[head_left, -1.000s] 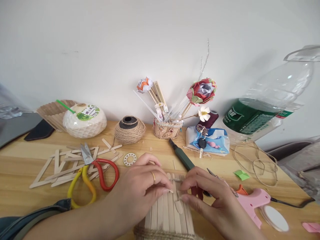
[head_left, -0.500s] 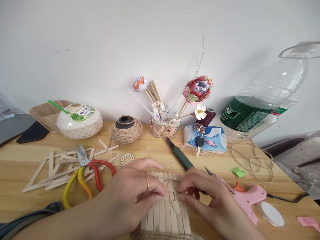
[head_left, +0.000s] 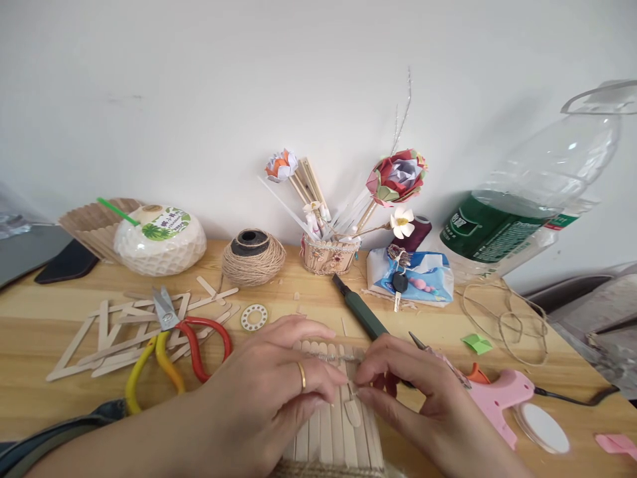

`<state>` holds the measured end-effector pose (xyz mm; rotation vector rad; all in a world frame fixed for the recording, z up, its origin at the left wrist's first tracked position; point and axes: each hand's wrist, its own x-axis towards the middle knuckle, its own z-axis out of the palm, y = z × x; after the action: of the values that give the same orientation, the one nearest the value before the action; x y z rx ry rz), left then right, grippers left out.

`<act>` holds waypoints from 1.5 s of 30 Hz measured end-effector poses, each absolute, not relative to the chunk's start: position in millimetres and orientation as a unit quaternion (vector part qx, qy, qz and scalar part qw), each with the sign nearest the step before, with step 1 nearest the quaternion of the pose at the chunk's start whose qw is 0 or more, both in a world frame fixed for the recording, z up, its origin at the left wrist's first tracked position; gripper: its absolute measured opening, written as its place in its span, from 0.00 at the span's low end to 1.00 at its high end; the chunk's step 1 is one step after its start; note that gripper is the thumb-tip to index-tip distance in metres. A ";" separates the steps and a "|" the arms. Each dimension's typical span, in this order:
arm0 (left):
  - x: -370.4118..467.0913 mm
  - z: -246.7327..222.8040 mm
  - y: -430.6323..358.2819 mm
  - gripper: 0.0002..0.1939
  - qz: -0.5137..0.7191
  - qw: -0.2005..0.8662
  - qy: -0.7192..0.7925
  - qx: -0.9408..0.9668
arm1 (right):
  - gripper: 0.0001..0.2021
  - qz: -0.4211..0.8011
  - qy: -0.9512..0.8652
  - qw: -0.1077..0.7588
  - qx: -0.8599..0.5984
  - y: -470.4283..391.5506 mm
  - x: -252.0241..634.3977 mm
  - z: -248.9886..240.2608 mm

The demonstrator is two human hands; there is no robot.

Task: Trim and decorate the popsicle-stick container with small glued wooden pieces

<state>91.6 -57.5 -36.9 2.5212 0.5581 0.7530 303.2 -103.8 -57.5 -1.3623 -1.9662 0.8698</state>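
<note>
A panel of upright wooden craft sticks (head_left: 326, 435) stands at the bottom centre, with twine around its lower part and a silvery strand across its top. A small rounded wooden piece (head_left: 353, 412) lies on its face, a thin stem above it. My left hand (head_left: 283, 378), wearing a gold ring, reaches over the panel's left side, fingers bent and thumb near the index finger; anything between them is too small to name. At the right edge, my right hand (head_left: 413, 392) pinches at the top of the thin stem with thumb and index finger.
Scissors (head_left: 168, 318) lie on loose craft sticks (head_left: 104, 325) at the left. Behind are a twine ball (head_left: 253, 259) and a flower-filled pot (head_left: 329, 255). A green-handled tool (head_left: 365, 315), pink glue gun (head_left: 502, 398) and large bottle (head_left: 497, 222) are towards the right.
My left hand has shifted slightly right over the panel, its fingertips closer to my right hand. My right hand has barely moved. The whole view has shifted a little.
</note>
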 end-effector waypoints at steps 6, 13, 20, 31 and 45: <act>89.3 -38.3 -57.7 0.11 0.256 0.244 0.201 0.913 | 0.05 0.334 -0.735 0.295 -0.511 -102.7 304.3 -58.1; 88.5 -37.9 -58.8 0.11 0.262 0.282 0.223 0.896 | 0.05 0.342 -0.733 0.285 -0.515 -103.0 304.7 -58.7; 95.1 -48.6 -58.7 0.08 0.347 0.314 0.226 0.854 | 0.05 0.337 -0.737 0.286 -0.511 -103.4 304.1 -59.4; 97.1 -56.3 -60.3 0.08 0.365 0.285 0.247 0.851 | 0.05 0.341 -0.736 0.290 -0.507 -104.4 304.6 -60.2; 101.1 -54.4 -65.6 0.04 0.345 0.113 0.258 0.895 | 0.05 0.335 -0.733 0.297 -0.513 -105.4 303.0 -58.0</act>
<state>101.1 -65.6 -54.4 2.6266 0.7573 1.0106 303.0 -105.4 -58.0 -1.3641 -1.9481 0.8898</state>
